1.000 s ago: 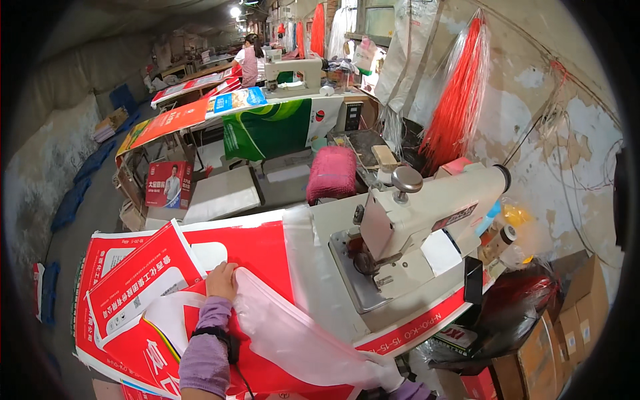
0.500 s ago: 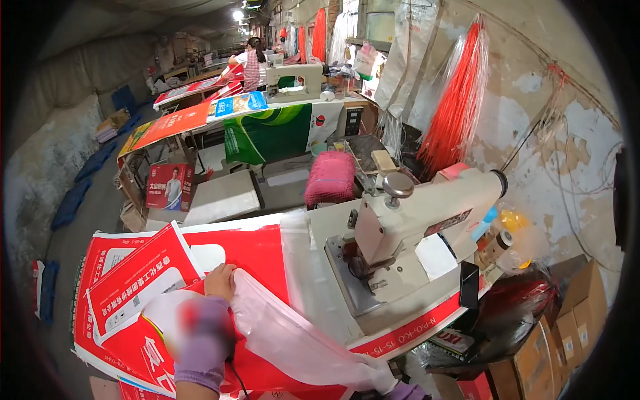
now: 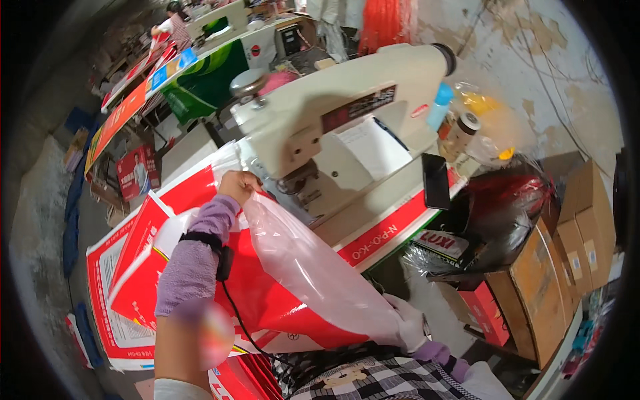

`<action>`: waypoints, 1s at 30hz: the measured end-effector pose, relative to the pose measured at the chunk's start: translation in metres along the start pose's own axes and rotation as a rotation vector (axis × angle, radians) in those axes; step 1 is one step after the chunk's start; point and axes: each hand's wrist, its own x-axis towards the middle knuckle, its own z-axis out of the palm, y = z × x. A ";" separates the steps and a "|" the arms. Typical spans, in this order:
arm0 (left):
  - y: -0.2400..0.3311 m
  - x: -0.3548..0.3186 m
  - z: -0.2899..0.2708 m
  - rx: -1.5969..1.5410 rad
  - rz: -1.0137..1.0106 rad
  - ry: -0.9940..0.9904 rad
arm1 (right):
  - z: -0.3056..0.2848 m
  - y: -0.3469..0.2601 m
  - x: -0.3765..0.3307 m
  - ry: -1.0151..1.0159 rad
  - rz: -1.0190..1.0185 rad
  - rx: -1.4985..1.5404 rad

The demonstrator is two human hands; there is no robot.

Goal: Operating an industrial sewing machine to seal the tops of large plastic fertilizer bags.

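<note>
— Red and white, that sack (image 3: 267,300) across the middle of the frame?

— Yes, with a clear plastic liner (image 3: 313,267) running from centre to lower right. The left hand (image 3: 239,187) pinches its top edge just beside the cream sewing machine (image 3: 347,113).

— And the right hand (image 3: 407,323)?

— Lower right, gloved white, closed on the liner's other end.
</note>
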 end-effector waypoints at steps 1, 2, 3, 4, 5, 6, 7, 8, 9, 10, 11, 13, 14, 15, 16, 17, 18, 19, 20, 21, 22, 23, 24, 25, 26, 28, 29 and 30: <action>0.011 0.010 0.014 0.002 0.040 -0.005 | -0.014 -0.012 -0.007 0.071 -0.050 -0.206; 0.023 0.016 0.027 0.044 0.097 0.017 | -0.036 0.020 -0.013 0.048 -0.218 -0.468; 0.025 0.016 0.036 0.117 0.138 0.046 | -0.041 0.030 -0.010 -0.013 -0.204 -0.560; 0.020 0.012 0.041 0.197 0.170 0.085 | -0.045 0.036 -0.002 -0.085 -0.197 -0.653; 0.015 0.006 0.043 0.279 0.198 0.126 | -0.047 0.042 0.006 -0.162 -0.193 -0.744; 0.018 0.004 0.046 0.271 0.266 0.161 | -0.049 0.053 0.018 -0.197 -0.194 -0.811; 0.025 0.006 0.044 0.318 0.273 0.118 | -0.049 0.064 0.018 -0.137 -0.152 -0.622; 0.032 0.007 0.037 0.365 0.280 0.075 | -0.049 0.074 0.017 -0.076 -0.111 -0.434; 0.040 0.008 0.029 0.413 0.287 0.018 | -0.045 0.082 0.011 -0.013 -0.061 -0.235; 0.044 0.011 0.019 0.411 0.084 -0.282 | -0.048 0.072 0.005 -0.090 0.284 -0.127; 0.047 0.013 0.020 0.390 0.105 -0.293 | -0.048 0.072 -0.005 -0.123 0.262 -0.169; 0.057 0.019 0.024 0.350 0.145 -0.284 | -0.054 0.073 -0.017 -0.192 0.197 -0.273; 0.026 0.009 0.019 0.338 0.213 -0.134 | -0.045 0.077 -0.005 -0.220 0.104 -0.296; -0.001 -0.008 0.013 0.444 0.151 0.017 | -0.027 0.063 0.007 -0.182 0.110 -0.052; 0.021 0.019 0.043 0.560 0.109 0.075 | -0.023 0.080 0.014 -0.167 0.041 -0.223; 0.054 0.027 0.039 0.739 0.029 0.138 | -0.010 0.092 0.027 -0.208 -0.062 -0.362; 0.063 0.017 0.041 0.847 0.028 -0.005 | 0.004 0.067 0.039 -0.219 -0.086 -0.403; 0.073 0.001 0.048 0.948 0.032 -0.149 | 0.016 0.040 0.056 -0.223 -0.110 -0.447; 0.089 -0.005 0.050 0.987 -0.030 -0.531 | 0.026 0.032 0.071 -0.142 -0.172 -0.405; 0.107 -0.013 0.048 0.969 -0.092 -0.912 | 0.037 0.021 0.086 -0.071 -0.239 -0.362; 0.098 -0.017 0.026 1.007 -0.079 -0.843 | 0.050 0.016 0.104 -0.076 -0.171 -0.246; 0.083 -0.029 -0.003 1.047 -0.083 -0.777 | 0.065 0.015 0.124 -0.098 -0.103 -0.126; 0.062 -0.043 -0.023 1.067 -0.070 -0.717 | 0.071 0.008 0.143 -0.038 -0.199 -0.275; 0.047 -0.059 -0.051 1.101 -0.065 -0.656 | 0.077 -0.004 0.163 0.019 -0.309 -0.409; 0.038 -0.069 -0.074 1.139 -0.043 -0.591 | 0.085 -0.009 0.181 -0.007 -0.248 -0.338; 0.040 -0.113 -0.121 1.156 0.043 -0.548 | 0.097 -0.032 0.199 -0.208 -0.091 -0.287; 0.045 -0.132 -0.131 1.123 0.166 -0.550 | 0.097 -0.022 0.205 -0.194 -0.072 -0.055; 0.063 -0.169 -0.149 1.119 0.255 -0.573 | 0.112 -0.003 0.213 -0.217 -0.071 0.207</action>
